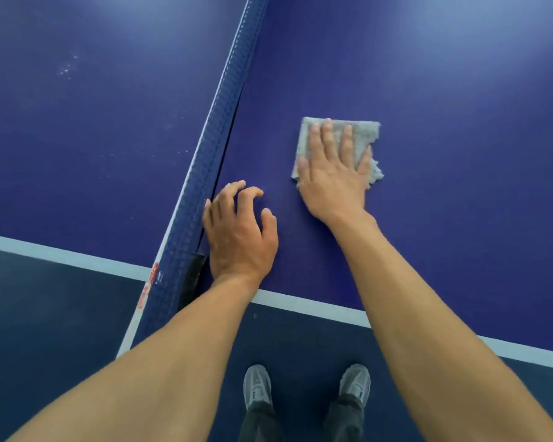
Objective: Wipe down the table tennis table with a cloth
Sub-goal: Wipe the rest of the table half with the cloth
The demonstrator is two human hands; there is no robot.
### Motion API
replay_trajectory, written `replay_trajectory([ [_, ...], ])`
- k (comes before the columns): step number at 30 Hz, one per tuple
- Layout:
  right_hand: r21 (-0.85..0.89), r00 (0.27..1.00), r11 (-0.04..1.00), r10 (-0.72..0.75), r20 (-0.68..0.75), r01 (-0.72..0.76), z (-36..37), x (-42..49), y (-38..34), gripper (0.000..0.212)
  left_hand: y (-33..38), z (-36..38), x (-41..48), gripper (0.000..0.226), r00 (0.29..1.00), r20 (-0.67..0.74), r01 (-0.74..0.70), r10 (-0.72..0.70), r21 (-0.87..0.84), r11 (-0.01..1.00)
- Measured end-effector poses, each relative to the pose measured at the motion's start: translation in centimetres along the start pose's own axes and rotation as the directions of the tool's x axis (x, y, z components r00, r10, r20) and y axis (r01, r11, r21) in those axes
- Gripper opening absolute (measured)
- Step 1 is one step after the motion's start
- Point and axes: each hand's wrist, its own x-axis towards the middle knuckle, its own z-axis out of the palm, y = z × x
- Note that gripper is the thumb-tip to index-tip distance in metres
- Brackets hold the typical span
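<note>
Cloth (363, 132), grey and folded into a rough square, lies flat on the blue table tennis table (444, 90), on the half to the right of the net and well in from the near edge. Its right side looks frayed and slightly bunched. The right hand (332, 177) lies palm down on top of it, fingers straight and a little spread, pressing it to the surface; the fingertips reach almost to the cloth's far edge, and the heel of the hand sits at its near edge. The left hand (240, 234) rests on the same half of the table, apart from the cloth and just beside the net (211, 154), its fingers arched and loosely curled with nothing in them. The net runs diagonally from the near edge up to the top of the view, with a black clamp (193, 275) at its near end. A white line (300, 303) marks the table's near edge. On the left half, faint white specks (67, 70) dot the surface. Below the edge, two grey shoes (257, 387) stand on a dark blue floor (45, 314)
</note>
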Motion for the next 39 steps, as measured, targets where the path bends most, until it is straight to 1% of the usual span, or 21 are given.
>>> replay_trajectory([
  [1,-0.030,0.984,0.984,-0.171,0.055,0.173,0.1,0.2,-2.3,0.061,0.0,-0.4,-0.7,0.031,0.998,-0.052,-0.044,0.041,-0.058,0.997],
  [3,-0.073,0.880,0.882,-0.451,0.147,0.465,0.7,-0.3,-5.3,0.060,0.1,-1.2,-2.8,0.032,0.986,-0.133,-0.117,0.101,-0.114,0.987],
  [5,-0.076,0.820,0.824,-0.541,0.188,0.561,0.9,-2.1,-5.5,0.058,-0.3,-1.9,-4.7,0.036,0.986,-0.153,-0.082,0.066,-0.099,0.992],
  [7,-0.051,0.838,0.846,-0.514,0.186,0.530,0.8,-5.1,-3.2,0.057,-0.9,-2.3,-6.3,0.041,0.989,-0.145,-0.014,0.011,-0.024,1.000],
  [9,-0.049,0.915,0.922,-0.374,0.153,0.385,1.0,-9.0,0.7,0.057,-1.7,-2.9,-7.1,0.044,0.995,-0.104,0.010,-0.003,0.063,0.998],
  [11,-0.053,0.988,0.991,-0.116,0.100,0.122,0.7,-13.1,5.9,0.058,-2.5,-3.5,-7.7,0.049,0.999,-0.032,0.024,-0.019,0.148,0.989],
  [12,-0.040,0.996,0.998,0.047,0.075,-0.044,0.5,-15.1,8.6,0.058,-2.7,-3.6,-7.9,0.052,0.999,0.013,0.037,-0.040,0.182,0.983],
  [13,-0.015,0.976,0.978,0.209,0.054,-0.209,0.1,-17.1,11.0,0.058,-2.8,-3.6,-8.1,0.055,0.996,0.061,0.055,-0.069,0.211,0.976],
  [15,0.042,0.887,0.886,0.460,0.044,-0.462,-0.6,-20.2,13.8,0.062,-2.9,-3.5,-8.3,0.060,0.981,0.155,0.070,-0.117,0.282,0.957],
  [17,0.081,0.815,0.811,0.577,0.050,-0.579,-0.6,-21.9,13.9,0.064,-2.9,-3.3,-8.3,0.066,0.970,0.215,0.026,-0.112,0.365,0.931],
  [19,0.107,0.794,0.787,0.606,0.046,-0.607,0.0,-21.8,11.9,0.062,-3.0,-3.3,-8.2,0.071,0.961,0.257,-0.019,-0.101,0.429,0.903],
  [20,0.108,0.804,0.798,0.592,0.047,-0.594,0.4,-21.1,10.6,0.062,-3.1,-3.4,-8.2,0.072,0.957,0.272,-0.032,-0.103,0.451,0.892],
  [22,0.081,0.866,0.863,0.497,0.051,-0.499,1.2,-18.9,7.3,0.063,-3.3,-3.6,-8.3,0.073,0.945,0.309,-0.057,-0.106,0.475,0.878],
  [24,0.050,0.952,0.951,0.304,0.036,-0.305,2.0,-15.9,3.4,0.063,-3.3,-3.9,-8.3,0.072,0.938,0.334,-0.068,-0.095,0.444,0.893],
  [26,0.027,0.997,0.997,0.077,0.024,-0.078,2.5,-12.3,-1.1,0.060,-3.4,-4.3,-8.2,0.069,0.942,0.327,-0.050,-0.078,0.364,0.930],
  [28,0.021,0.988,0.990,-0.138,0.062,0.137,3.0,-9.0,-5.6,0.059,-3.4,-4.8,-8.6,0.068,0.952,0.295,-0.008,-0.084,0.298,0.955],
  [30,0.011,0.939,0.947,-0.319,0.132,0.320,3.5,-7.4,-9.2,0.059,-3.3,-5.1,-9.6,0.071,0.960,0.252,0.046,-0.123,0.293,0.955],
  [32,0.006,0.899,0.911,-0.407,0.164,0.411,3.7,-7.4,-10.1,0.059,-3.3,-5.0,-10.8,0.075,0.956,0.254,0.051,-0.147,0.348,0.936],
  [35,-0.034,0.924,0.929,-0.363,0.121,0.369,3.3,-10.1,-6.0,0.059,-3.6,-4.9,-11.7,0.079,0.945,0.290,0.038,-0.149,0.356,0.934],
  [37,-0.047,0.976,0.977,-0.204,0.077,0.208,2.7,-12.7,-0.9,0.060,-3.7,-4.8,-11.6,0.079,0.936,0.317,0.031,-0.150,0.353,0.935],
  [39,-0.019,0.999,1.000,0.014,0.048,-0.014,1.9,-15.8,4.8,0.060,-3.8,-4.8,-11.5,0.078,0.926,0.346,0.012,-0.149,0.368,0.930],
])
